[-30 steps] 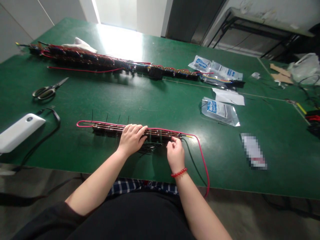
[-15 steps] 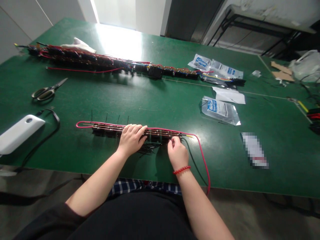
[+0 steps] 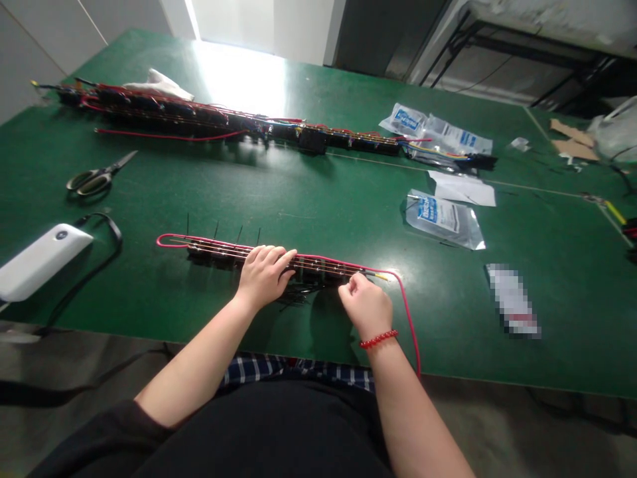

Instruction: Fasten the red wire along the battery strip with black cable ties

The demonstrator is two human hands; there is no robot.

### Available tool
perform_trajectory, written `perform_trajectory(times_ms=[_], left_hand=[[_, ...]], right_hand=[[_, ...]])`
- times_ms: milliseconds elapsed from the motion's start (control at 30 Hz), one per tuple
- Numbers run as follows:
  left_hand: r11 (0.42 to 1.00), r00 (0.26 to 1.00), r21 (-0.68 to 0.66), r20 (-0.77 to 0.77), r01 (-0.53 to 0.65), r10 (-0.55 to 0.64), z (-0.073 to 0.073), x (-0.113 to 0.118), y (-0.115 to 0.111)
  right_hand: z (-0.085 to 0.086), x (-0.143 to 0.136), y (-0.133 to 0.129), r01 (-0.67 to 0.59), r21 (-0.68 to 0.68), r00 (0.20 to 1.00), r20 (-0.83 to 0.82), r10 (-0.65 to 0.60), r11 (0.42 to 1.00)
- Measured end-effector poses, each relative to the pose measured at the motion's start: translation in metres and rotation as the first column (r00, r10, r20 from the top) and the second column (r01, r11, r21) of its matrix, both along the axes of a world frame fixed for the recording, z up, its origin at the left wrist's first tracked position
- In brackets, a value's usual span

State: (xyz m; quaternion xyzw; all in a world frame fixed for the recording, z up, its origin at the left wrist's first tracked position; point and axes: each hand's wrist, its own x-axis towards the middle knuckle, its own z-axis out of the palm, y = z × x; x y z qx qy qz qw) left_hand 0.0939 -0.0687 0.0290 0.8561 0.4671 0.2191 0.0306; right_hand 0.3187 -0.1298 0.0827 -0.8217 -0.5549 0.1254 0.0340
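Observation:
A long black strip assembly (image 3: 213, 252) with several thin bare wires along its top lies near the table's front edge. Across its middle rests my left hand (image 3: 263, 275), fingers over the top and thumb on the near side, gripping it. My right hand (image 3: 367, 304) is closed in a pinch at the assembly's right end; what sits between its fingertips is hidden. A red wire (image 3: 409, 312) loops at the left end, runs along the strip and drops over the table edge. Thin black ties (image 3: 259, 234) stick up behind it, and a loose bundle of black strands (image 3: 293, 295) lies in front.
Scissors (image 3: 94, 180) and a white device (image 3: 44, 260) with a black strap lie at left. A longer wired assembly (image 3: 199, 119) stretches across the back of the green table (image 3: 223, 186). Plastic bags (image 3: 445, 222), white paper (image 3: 462, 188) and a blurred-out object (image 3: 512, 302) are at right.
My right hand has turned and shifted slightly right, still pinched near the assembly's end. My left hand keeps its place on the strip. The whole view has shifted a little.

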Motion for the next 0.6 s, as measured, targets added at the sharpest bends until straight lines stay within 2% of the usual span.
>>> perform_trajectory(times_ms=[167, 233, 300, 367, 400, 467, 533, 600], left_hand=[[1.000, 1.000, -0.005, 0.009, 0.017, -0.017, 0.001, 0.000, 0.000], [1.000, 1.000, -0.009, 0.014, 0.022, -0.022, 0.001, -0.001, 0.000], [1.000, 1.000, -0.012, 0.019, 0.023, -0.023, 0.001, -0.001, 0.000], [1.000, 1.000, -0.016, 0.020, 0.024, -0.023, 0.001, -0.001, 0.000], [0.999, 0.999, -0.019, 0.019, 0.026, -0.026, 0.001, -0.001, 0.000], [0.999, 0.999, -0.025, 0.017, 0.031, -0.031, 0.001, -0.001, 0.000], [0.999, 0.999, -0.030, 0.019, 0.035, -0.034, 0.001, -0.002, 0.000], [0.999, 0.999, -0.031, 0.023, 0.044, -0.044, 0.001, -0.002, 0.000]], right_hand=[[-0.002, -0.003, -0.004, -0.079, -0.013, 0.997, -0.005, 0.079, 0.997], [-0.006, 0.000, -0.006, -0.063, 0.038, 0.992, -0.111, 0.067, 0.997], [-0.011, 0.006, -0.007, -0.017, 0.086, 0.947, -0.319, 0.044, 0.996], [-0.014, 0.012, -0.006, 0.059, 0.065, 0.806, -0.592, -0.009, 0.996], [-0.016, 0.014, -0.006, 0.104, 0.025, 0.690, -0.722, -0.054, 0.994], [-0.018, 0.018, -0.006, 0.181, -0.071, 0.408, -0.902, -0.141, 0.981], [-0.019, 0.019, -0.007, 0.232, -0.138, 0.162, -0.971, -0.178, 0.963], [-0.019, 0.020, -0.008, 0.249, -0.171, 0.022, -0.983, -0.182, 0.953]])
